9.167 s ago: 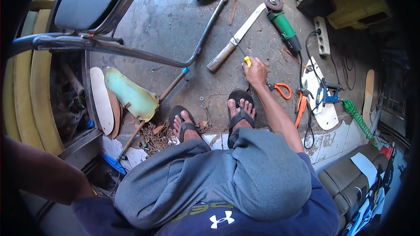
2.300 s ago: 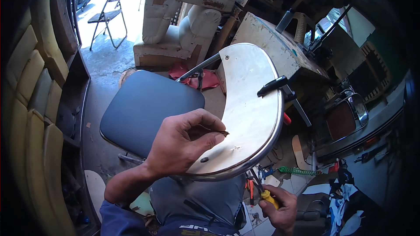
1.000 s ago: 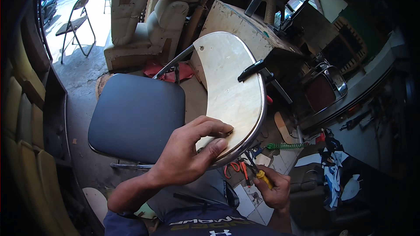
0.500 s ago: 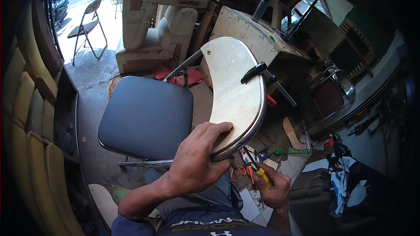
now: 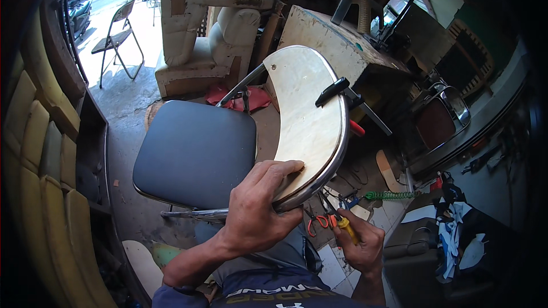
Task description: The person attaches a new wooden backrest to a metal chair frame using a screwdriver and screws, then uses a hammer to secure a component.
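Observation:
A metal-framed chair with a dark padded seat is tilted in front of me. Its curved backrest carries a bare, pale plywood panel inside a chrome tube frame. My left hand grips the lower end of the backrest, thumb beneath and fingers on the panel. A black clamp bites over the panel's upper right edge. Below and right of the backrest, my right hand is closed round the yellow handle of a screwdriver; its dark shaft points up toward the frame, and I cannot tell whether the tip touches.
Orange-handled scissors and other tools lie on the floor beneath the backrest, near a coiled green hose. A worn wooden box table and an unfinished sofa frame stand behind. Yellow cushions line the left side.
The view has shifted slightly, so the chair and surroundings sit a little further right. Both hands keep their holds, with the right hand and screwdriver slightly lower right in view.

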